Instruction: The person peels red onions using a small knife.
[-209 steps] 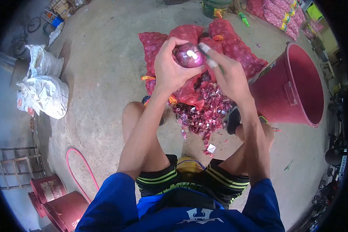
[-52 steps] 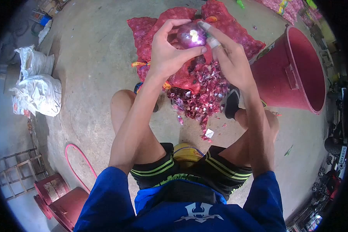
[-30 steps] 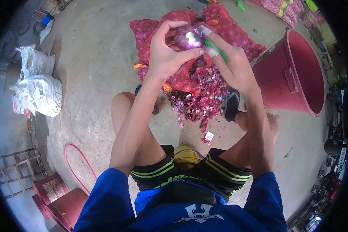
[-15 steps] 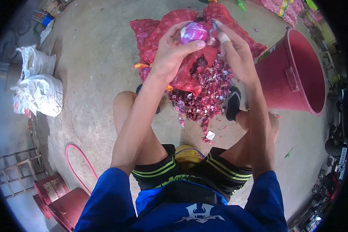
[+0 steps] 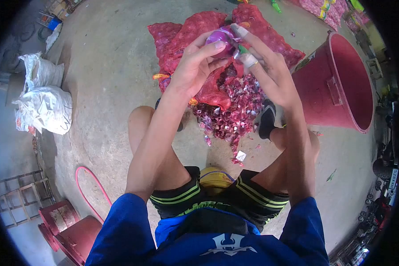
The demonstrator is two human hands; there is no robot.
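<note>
A purple onion [image 5: 220,39] is held in the fingers of my left hand [image 5: 197,62], above the red mesh sacks [image 5: 261,33]. My right hand [image 5: 270,66] is close against the onion's right side, its fingers and thumb bent around something small and green that I cannot make out clearly. Pale wrappings cover parts of the right thumb and a fingertip. Beneath both hands, a heap of loose red-purple onion skins [image 5: 230,111] spreads over the floor between my feet.
A large red bin [image 5: 314,88] stands at the right. White sacks [image 5: 46,106] sit at the left, with a pink hose [image 5: 89,172] and red containers [image 5: 77,235] at the lower left. More pink sacks [image 5: 326,13] lie at the upper right.
The right hand has come lower and its fingers have shifted around the onion's right side. The onion has turned, and the left fingers cover more of it. Something green now shows by the right thumb.
</note>
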